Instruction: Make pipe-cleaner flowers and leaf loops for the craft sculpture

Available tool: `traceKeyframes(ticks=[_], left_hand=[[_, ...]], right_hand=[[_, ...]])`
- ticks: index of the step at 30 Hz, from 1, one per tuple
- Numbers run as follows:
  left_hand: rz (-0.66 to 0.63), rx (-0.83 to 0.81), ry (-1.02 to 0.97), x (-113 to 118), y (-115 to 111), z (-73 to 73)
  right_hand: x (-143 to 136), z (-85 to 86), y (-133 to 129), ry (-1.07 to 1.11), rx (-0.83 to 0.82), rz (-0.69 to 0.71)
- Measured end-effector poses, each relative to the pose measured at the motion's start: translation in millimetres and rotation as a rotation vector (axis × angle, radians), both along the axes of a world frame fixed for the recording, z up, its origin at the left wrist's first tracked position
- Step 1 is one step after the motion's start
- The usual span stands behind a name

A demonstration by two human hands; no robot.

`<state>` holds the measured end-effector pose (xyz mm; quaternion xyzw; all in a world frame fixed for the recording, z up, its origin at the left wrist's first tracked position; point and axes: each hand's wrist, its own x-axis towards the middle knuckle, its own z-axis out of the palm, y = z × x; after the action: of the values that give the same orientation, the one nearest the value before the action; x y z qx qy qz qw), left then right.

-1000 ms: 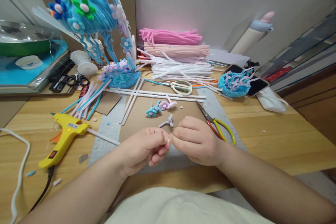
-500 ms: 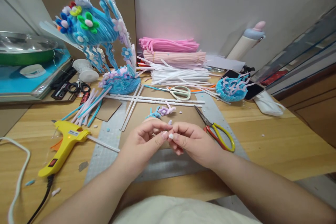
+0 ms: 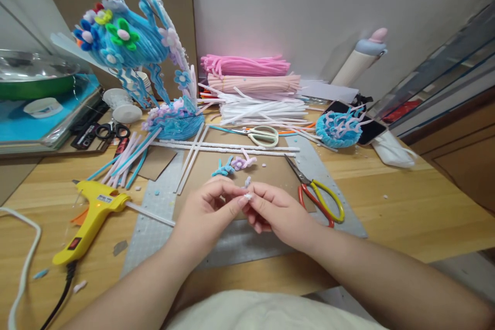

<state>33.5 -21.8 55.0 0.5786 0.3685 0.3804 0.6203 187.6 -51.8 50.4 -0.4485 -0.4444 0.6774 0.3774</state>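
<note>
My left hand point(image 3: 211, 211) and my right hand point(image 3: 276, 211) meet over the cardboard, thumbs and forefingers pinched together. Between their tips is a small white fuzzy piece point(image 3: 248, 196), like a bit of pipe cleaner; the fingers hide most of it. A pale lilac tip point(image 3: 247, 181) shows just behind the fingers; whether it belongs to the same piece I cannot tell. Beyond my hands lie a purple pipe-cleaner flower point(image 3: 238, 163) and a blue pipe-cleaner piece point(image 3: 223, 167). Scissors with red and yellow handles point(image 3: 315, 191) rest to the right of my right hand.
A yellow glue gun point(image 3: 91, 216) lies at left on the table. Behind it stands a blue pipe-cleaner model with flowers point(image 3: 135, 41). Bundles of pipe cleaners point(image 3: 251, 84), cream-handled scissors point(image 3: 263, 136) and a blue coiled piece point(image 3: 338, 136) are at the back. A grey mat point(image 3: 145, 247) lies underneath.
My fingertips have shifted slightly on the white piece, and less of it shows as a round end. The whole view has moved a little; the things on the table stay put.
</note>
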Motion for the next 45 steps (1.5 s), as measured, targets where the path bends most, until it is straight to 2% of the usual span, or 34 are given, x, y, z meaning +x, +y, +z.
traceKeyframes(ticks=[4, 7, 10, 11, 13, 16, 18, 21, 24, 26, 28, 30, 31, 32, 34, 36, 37, 39, 42, 45], left_hand=[[0.031, -0.088, 0.082, 2, 0, 3.1], [0.006, -0.242, 0.033, 2, 1, 6.2], [-0.075, -0.381, -0.054, 1, 1, 7.4], [-0.105, -0.414, -0.085, 0, 0, 7.5], [-0.154, -0.466, -0.138, -2, -1, 7.8], [-0.199, -0.496, -0.187, -3, -4, 8.9], [-0.202, -0.451, -0.180, -3, -7, 9.8], [-0.195, -0.232, -0.120, -2, -10, 10.7], [-0.195, 0.018, -0.013, -1, -12, 11.6], [-0.191, 0.085, 0.032, -2, -12, 12.1], [-0.190, 0.051, 0.013, -3, -12, 12.3], [-0.197, -0.064, -0.045, -3, -12, 12.0], [-0.206, -0.141, -0.074, -3, -13, 11.7], [-0.215, -0.221, -0.104, -3, -13, 11.4], [-0.237, -0.362, -0.164, -3, -14, 11.1], [-0.256, -0.464, -0.223, -2, -15, 11.7], [-0.262, -0.501, -0.247, -2, -15, 12.3], [-0.283, -0.555, -0.272, -1, -15, 13.4], [-0.311, -0.597, -0.285, -1, -14, 13.8], [-0.316, -0.613, -0.297, -2, -14, 12.5]], right_hand=[[1, 1.2, 1, -0.324, 0.254, -0.043], [15, 19.2, 2, -0.635, 0.411, -0.028], [46, 41.3, 0, -1.053, 0.477, -0.054], [58, 45.1, -2, -1.236, 0.459, -0.087], [82, 42.6, -7, -1.514, 0.316, -0.127], [106, 17.3, -15, -1.643, 0.138, -0.099], [111, -3.2, -18, -1.637, 0.130, -0.125], [113, -22.0, -20, -1.625, 0.141, -0.173], [116, -24.5, -24, -1.601, 0.121, -0.141], [121, -21.6, -29, -1.587, 0.128, -0.122], [126, -17.3, -34, -1.589, 0.104, -0.110], [130, -12.7, -41, -1.556, 0.070, -0.135], [130, -10.6, -44, -1.470, 0.070, -0.173], [128, -9.0, -47, -1.320, 0.079, -0.227], [119, -7.4, -53, -0.877, 0.092, -0.358], [103, -7.5, -60, -0.461, 0.039, -0.415], [93, -7.3, -63, -0.322, -0.005, -0.388], [74, -4.2, -68, -0.151, -0.030, -0.248], [52, 9.2, -72, -0.137, 0.017, -0.049], [39, 23.9, -72, -0.347, 0.081, 0.024]])
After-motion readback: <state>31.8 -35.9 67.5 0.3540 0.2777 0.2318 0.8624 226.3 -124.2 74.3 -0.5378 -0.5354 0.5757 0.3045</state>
